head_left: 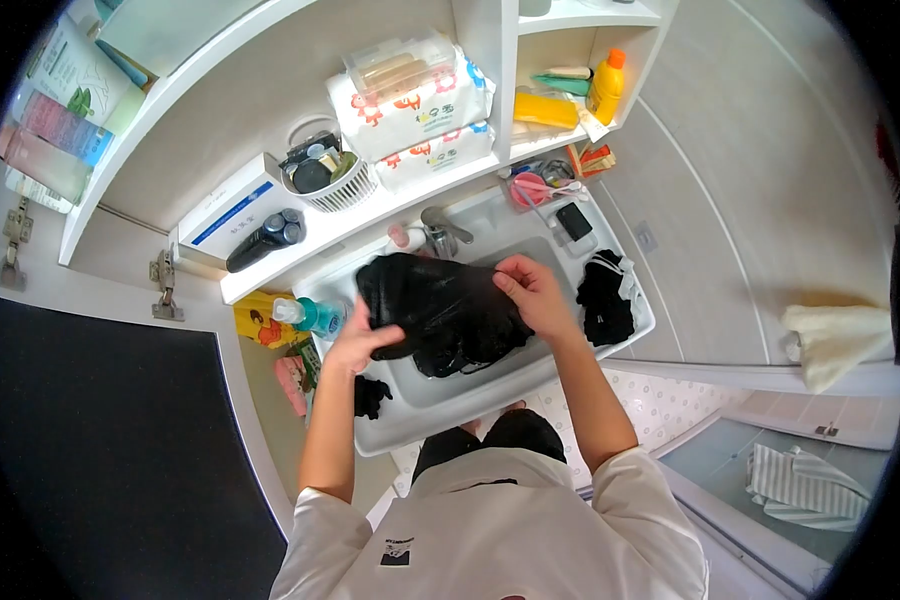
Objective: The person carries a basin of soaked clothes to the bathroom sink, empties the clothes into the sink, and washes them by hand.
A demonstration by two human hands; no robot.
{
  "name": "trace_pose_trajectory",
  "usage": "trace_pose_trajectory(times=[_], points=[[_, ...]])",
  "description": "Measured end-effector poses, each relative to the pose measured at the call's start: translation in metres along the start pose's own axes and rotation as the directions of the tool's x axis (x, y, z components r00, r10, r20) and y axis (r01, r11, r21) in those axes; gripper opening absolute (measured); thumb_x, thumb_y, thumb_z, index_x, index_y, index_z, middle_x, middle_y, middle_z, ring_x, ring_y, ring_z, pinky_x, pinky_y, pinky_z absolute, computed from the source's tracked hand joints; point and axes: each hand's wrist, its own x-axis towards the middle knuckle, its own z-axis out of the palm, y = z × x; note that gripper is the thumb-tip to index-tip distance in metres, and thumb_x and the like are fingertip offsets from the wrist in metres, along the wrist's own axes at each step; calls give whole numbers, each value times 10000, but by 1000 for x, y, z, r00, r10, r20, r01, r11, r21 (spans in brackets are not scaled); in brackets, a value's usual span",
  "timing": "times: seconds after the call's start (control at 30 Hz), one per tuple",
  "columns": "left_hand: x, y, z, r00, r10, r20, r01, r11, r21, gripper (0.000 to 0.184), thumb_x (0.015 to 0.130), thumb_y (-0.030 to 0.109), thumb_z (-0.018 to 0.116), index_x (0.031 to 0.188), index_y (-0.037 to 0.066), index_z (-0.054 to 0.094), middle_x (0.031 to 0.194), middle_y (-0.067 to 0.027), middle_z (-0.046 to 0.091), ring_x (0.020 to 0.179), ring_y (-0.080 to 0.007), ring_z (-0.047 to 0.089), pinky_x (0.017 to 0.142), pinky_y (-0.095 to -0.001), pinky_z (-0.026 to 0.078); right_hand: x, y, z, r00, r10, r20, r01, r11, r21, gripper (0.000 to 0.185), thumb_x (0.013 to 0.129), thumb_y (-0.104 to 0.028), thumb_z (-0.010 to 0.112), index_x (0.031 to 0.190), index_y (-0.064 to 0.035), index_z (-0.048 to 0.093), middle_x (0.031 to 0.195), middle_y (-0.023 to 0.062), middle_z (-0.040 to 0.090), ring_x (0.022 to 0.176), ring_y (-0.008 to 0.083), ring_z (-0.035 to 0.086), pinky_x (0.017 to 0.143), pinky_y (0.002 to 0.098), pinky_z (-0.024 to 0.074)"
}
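Note:
Both my hands hold a black, wet-looking cloth (445, 305) stretched over the basin of a white sink (380, 437). At its left end, my left hand (362, 340) grips the fabric, thumb on top and the other fingers mostly hidden. My right hand (537, 297) pinches its upper right edge between thumb and fingers. The lower part of the cloth hangs bunched into the basin. Behind it stands a metal faucet (440, 232). A small black cloth (372, 397) lies on the left rim, and a black-and-white cloth (606, 298) lies on the right rim.
A teal pump bottle (320, 316) stands left of the basin. On the right ledge are a black bar (573, 221) and a pink cup (530, 188). Above, the cabinet shelf holds wipes packs (410, 115), a basket (342, 190) and a shaver (267, 240). An open mirrored door (100, 440) is at left.

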Motion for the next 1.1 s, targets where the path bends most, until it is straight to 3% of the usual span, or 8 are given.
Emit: trace_pose_trajectory(times=[0.1,0.2,0.3,0.43,0.5,0.7,0.87,1.1], points=[[3,10,29,985,-76,157,-7,880,474,1020,710,-25,832,1542,48,247,1458,-69,458,1319,-171,431,1123,-316,341,1,-3,4,997,-64,-37,54,970,-236,140,922,-136,710,987,-25,656,834,-13,639,776,69,574,714,230,471],[7,0,31,957,-205,206,118,922,369,818,816,-42,746,1513,35,326,1427,-67,495,1303,-148,450,1114,-309,352,7,15,2,909,-416,-10,321,717,-618,146,925,-151,697,977,-17,672,851,54,655,789,139,607,759,284,496],[6,3,36,965,-150,216,85,956,282,694,904,-49,651,1515,44,336,1426,-48,504,1302,-136,454,1103,-304,363,-2,27,7,883,-450,-135,187,601,-777,177,899,-173,717,991,-30,670,838,90,654,789,224,641,765,322,518],[4,6,46,987,-124,101,115,990,88,662,946,-9,617,1532,61,319,1448,-28,486,1310,-141,450,1111,-303,342,-35,85,14,982,24,-189,-99,912,-398,405,800,-311,812,1040,-31,646,977,136,662,940,300,642,863,388,511],[4,8,52,996,-83,43,82,996,16,657,952,3,610,1536,64,314,1455,-23,478,1315,-143,444,1114,-311,337,-47,103,20,980,-187,64,189,794,-578,503,791,-377,814,1099,-18,643,1062,161,652,1004,329,633,903,408,498],[-7,41,64,993,26,-114,-64,937,-343,660,935,-23,579,1531,110,326,1466,-65,490,1333,-222,483,1117,-377,377,-54,138,19,966,-205,159,247,533,-809,540,794,-259,769,1268,-57,608,1177,187,625,1122,381,573,953,462,463],[-15,84,77,959,190,-210,-262,878,-401,540,933,65,586,1447,55,420,1380,-115,558,1262,-284,543,1102,-425,413,-38,124,-10,962,-268,57,243,740,-627,340,737,-7,701,1074,-54,697,973,149,673,927,359,646,819,413,527],[-26,114,49,933,200,-300,-352,684,-639,388,1017,196,506,1377,54,534,1354,-152,595,1238,-324,571,1089,-485,427,-24,23,-22,946,-323,-31,268,832,-485,309,761,43,603,1046,-30,696,975,148,689,920,331,671,829,386,534]])
